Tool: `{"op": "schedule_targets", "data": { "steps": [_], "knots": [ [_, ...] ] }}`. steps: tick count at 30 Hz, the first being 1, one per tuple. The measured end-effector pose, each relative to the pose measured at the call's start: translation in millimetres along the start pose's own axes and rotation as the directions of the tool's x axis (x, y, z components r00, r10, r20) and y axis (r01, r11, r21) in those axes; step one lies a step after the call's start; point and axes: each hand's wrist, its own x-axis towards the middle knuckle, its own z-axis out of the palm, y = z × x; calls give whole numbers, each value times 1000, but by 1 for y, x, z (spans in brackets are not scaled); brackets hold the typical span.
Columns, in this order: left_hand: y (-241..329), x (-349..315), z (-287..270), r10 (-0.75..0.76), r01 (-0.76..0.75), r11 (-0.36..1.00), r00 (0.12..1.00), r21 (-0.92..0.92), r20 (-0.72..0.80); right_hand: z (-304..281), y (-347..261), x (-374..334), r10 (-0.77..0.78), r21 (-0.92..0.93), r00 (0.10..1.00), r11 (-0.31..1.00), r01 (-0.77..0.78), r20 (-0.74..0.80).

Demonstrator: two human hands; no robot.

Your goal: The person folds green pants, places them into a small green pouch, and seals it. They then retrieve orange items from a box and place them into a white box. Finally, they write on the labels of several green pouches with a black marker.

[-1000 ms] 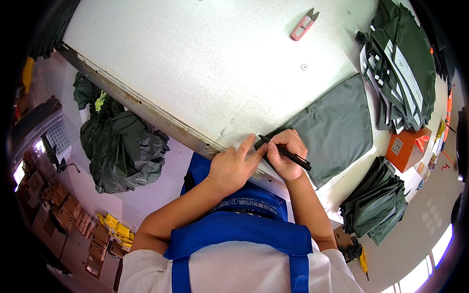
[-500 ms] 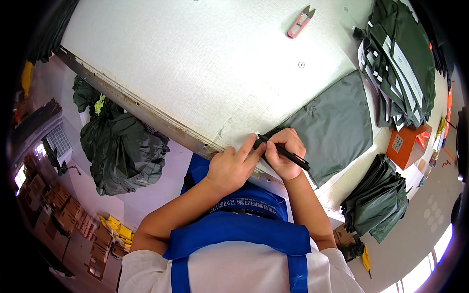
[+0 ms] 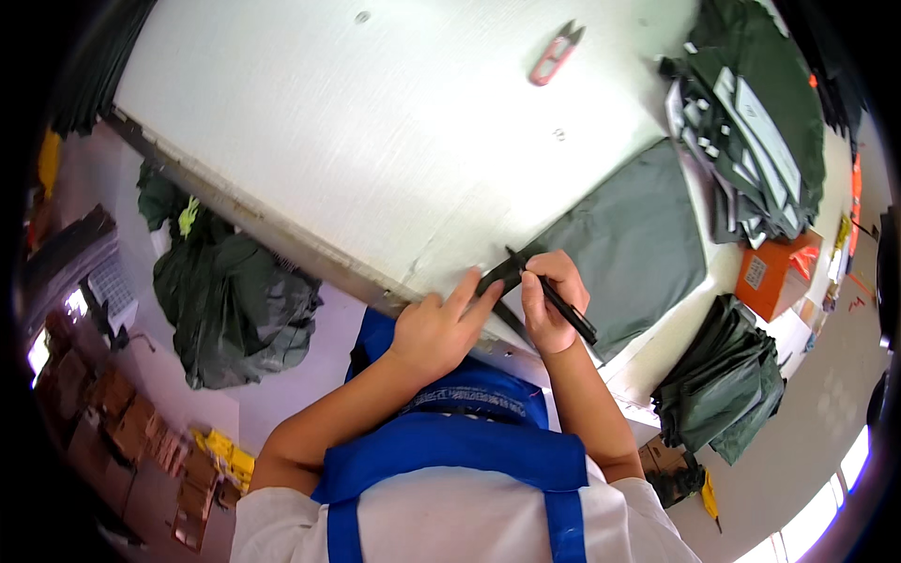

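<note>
A folded dark green fabric piece (image 3: 648, 235) lies along the near right edge of the white table. A narrow dark strip (image 3: 505, 274) at its near left end runs under my left fingertips. My left hand (image 3: 436, 330) has its fingers stretched out, pressing on that strip. In my right hand (image 3: 556, 298) is a slim black pen (image 3: 574, 317), gripped between thumb and fingers and slanted over the fabric. The pen's far end points up and left, near the strip; whether it touches is too small to tell.
Pink-handled thread snips (image 3: 554, 56) lie on the far part of the white table (image 3: 357, 141). Stacked green fabric with white labels (image 3: 765, 131) is at the far right, beside an orange box (image 3: 774, 281). Green fabric bundles (image 3: 718, 380) (image 3: 239, 300) hang or lie on both sides.
My right hand has drawn slightly away from my left, and the pen now shows more fully. My left fingers stay on the dark strip. The view has shifted a little.
</note>
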Motion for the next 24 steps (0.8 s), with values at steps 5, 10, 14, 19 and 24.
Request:
{"op": "schedule_targets", "data": {
  "steps": [5,10,14,19,24],
  "knots": [
    [12,0,-9,-26,62,989,966,-132,257,-91,33,91,-323,-625,945,749,221,-54],
    [10,14,-25,53,48,954,944,-294,326,-197,61,197,-228,-908,963,418,-35,-142],
    [-2,38,-31,28,28,969,975,-246,222,-241,53,229,274,-858,946,430,-282,-173],
    [-4,87,-34,5,27,950,995,-312,101,-236,65,212,-206,-929,966,302,212,154],
    [12,135,-30,-45,79,821,996,-566,73,-229,42,196,-99,-942,985,293,165,142]
  ]
}}
